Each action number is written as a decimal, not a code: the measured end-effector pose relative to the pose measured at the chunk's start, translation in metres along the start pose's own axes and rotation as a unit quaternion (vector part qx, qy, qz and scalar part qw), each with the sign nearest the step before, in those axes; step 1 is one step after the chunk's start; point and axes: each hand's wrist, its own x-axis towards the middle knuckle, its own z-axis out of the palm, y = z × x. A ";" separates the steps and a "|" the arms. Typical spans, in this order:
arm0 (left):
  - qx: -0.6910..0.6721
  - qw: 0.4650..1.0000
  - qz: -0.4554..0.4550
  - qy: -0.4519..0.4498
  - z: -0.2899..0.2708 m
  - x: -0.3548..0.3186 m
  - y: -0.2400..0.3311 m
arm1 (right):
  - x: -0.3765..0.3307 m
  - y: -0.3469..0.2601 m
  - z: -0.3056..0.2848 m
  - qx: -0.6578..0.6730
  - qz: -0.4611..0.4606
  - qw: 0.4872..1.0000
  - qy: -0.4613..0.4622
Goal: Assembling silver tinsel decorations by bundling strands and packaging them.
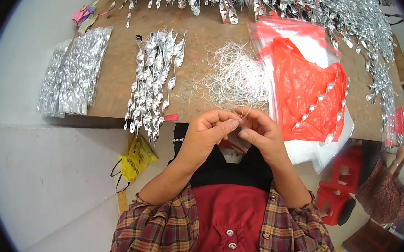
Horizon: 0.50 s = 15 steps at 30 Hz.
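Observation:
My left hand [212, 131] and my right hand [260, 134] meet at the table's near edge, thumbs and forefingers pinched close together. Between the fingertips runs a thin silver string [245, 114], gripped by both hands; its ends are too fine to make out. Just beyond the fingers lies a loose tangle of silver strings [237, 76]. Left of it, a bundle of twisted silver foil strips [153, 81] hangs slightly over the edge. To the right, a red plastic bag [296, 88] carries two more twisted strips [316, 105].
Packed foil twists in transparent bags [84, 67] lie at the table's left end. A large heap of silver twists [318, 9] covers the far side. Plastic sleeves [305, 152] overhang the near edge. A red stool [334, 205] and another person [384, 190] are at right.

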 end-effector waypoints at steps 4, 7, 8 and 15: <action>0.014 1.000 -0.006 -0.010 0.000 -0.002 -0.003 | 0.005 -0.003 -0.003 -0.068 -0.123 0.990 -0.015; 0.021 1.000 -0.021 -0.009 0.003 -0.002 -0.003 | 0.005 -0.008 -0.003 -0.148 -0.159 0.976 0.015; 0.019 1.000 -0.019 -0.008 0.004 -0.001 -0.003 | 0.004 -0.009 -0.001 -0.135 -0.132 0.981 0.042; 0.043 0.996 -0.040 -0.063 0.003 -0.001 -0.005 | 0.018 -0.006 -0.012 -0.147 -0.102 0.976 0.127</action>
